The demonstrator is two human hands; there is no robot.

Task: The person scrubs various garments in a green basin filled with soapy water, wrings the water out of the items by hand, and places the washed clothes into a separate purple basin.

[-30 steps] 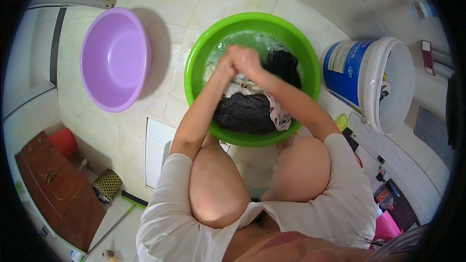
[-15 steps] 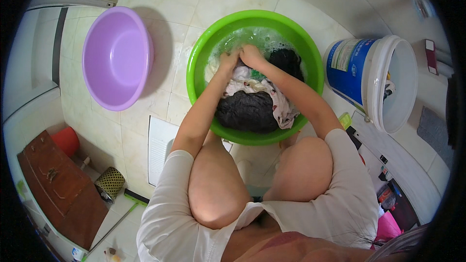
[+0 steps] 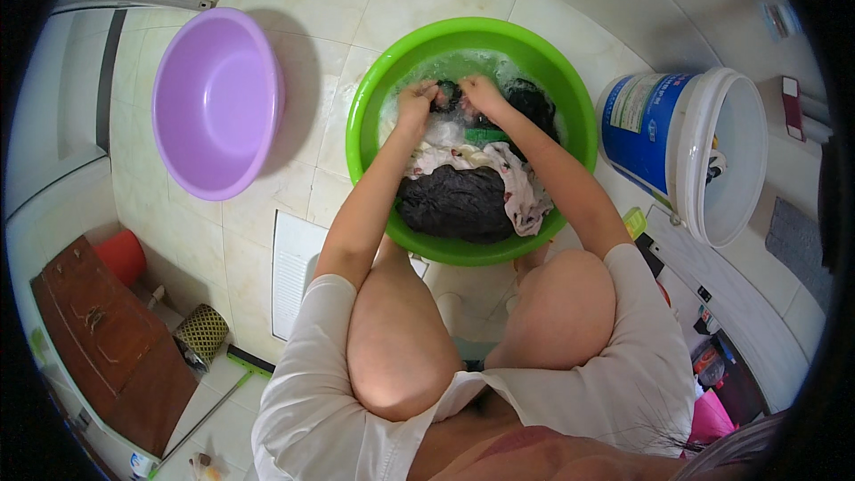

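Observation:
Both hands are in the soapy water of a green basin (image 3: 356, 116). My left hand (image 3: 416, 109) is closed on one side of a small dark wet cloth (image 3: 447, 96); my right hand (image 3: 481, 96) grips its other side. What kind of garment it is does not show. Just below the hands lie white fabric (image 3: 443, 134) and something green (image 3: 485, 135). A patterned pale garment (image 3: 476, 158) is heaped nearer to me, beside a bunched black garment (image 3: 459, 205). More black cloth (image 3: 533, 107) floats to the right of my right hand.
A purple basin (image 3: 214, 107) stands on the tiles to the left. To the right, a large white and blue bucket (image 3: 663, 138) lies tipped toward me with things inside. A green squeegee (image 3: 240, 372), a patterned bin (image 3: 202, 331) and a brown cabinet panel (image 3: 107, 330) are at lower left.
My hands have moved slightly apart, and the small dark cloth now shows between them above the suds. The other garments have barely shifted.

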